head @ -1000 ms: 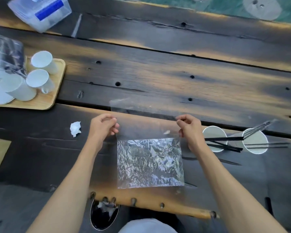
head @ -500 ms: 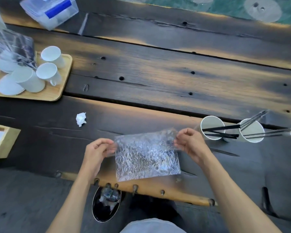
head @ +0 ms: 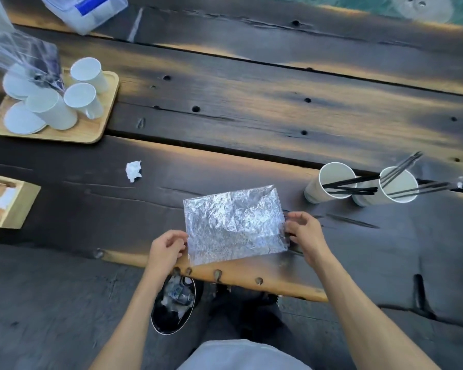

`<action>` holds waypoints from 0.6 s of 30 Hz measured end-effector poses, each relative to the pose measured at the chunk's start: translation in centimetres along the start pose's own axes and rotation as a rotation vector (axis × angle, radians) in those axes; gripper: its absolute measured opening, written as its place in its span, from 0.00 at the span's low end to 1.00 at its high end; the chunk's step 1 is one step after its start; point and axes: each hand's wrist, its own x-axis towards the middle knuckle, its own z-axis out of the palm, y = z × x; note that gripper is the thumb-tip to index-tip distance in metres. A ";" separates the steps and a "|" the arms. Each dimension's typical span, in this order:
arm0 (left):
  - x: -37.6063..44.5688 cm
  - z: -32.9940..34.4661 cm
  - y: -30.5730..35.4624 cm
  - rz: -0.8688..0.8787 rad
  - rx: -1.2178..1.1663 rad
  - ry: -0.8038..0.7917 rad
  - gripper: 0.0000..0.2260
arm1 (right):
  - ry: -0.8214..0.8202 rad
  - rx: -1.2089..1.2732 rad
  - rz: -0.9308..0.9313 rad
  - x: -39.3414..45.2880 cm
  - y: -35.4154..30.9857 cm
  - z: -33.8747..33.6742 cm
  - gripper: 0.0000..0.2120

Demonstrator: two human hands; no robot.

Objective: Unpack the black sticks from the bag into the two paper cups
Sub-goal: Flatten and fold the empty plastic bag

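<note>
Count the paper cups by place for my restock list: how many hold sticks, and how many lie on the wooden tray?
White paper cups holding black sticks, standing at right: 2
White paper cups on the light wooden tray, as far as visible: 3
Total: 5

I count two hands of mine, the left hand (head: 167,248) and the right hand (head: 304,232), on one crinkled clear bag (head: 234,224). To my right stand two paper cups, the nearer cup (head: 325,184) and the farther cup (head: 394,186), both with black sticks (head: 350,186) in them; the sticks overlap too much for me to count. One wooden tray (head: 91,132) carries several white cups; I make out four for certain. One crumpled paper scrap (head: 133,170) lies on the table. One plastic box (head: 88,9) sits at the far edge, and one black bin (head: 173,308) stands below.
</note>
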 end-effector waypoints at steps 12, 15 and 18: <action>-1.9 7.6 1.7 0.091 0.418 -0.187 0.08 | -0.384 -0.079 0.082 -3.7 2.4 9.9 0.07; -0.8 6.9 1.0 0.028 0.399 -0.099 0.08 | -0.278 -0.070 0.169 -2.4 2.6 7.2 0.07; -0.4 6.5 1.3 -0.025 0.343 -0.067 0.07 | -0.124 -0.003 0.259 -0.6 2.8 3.7 0.06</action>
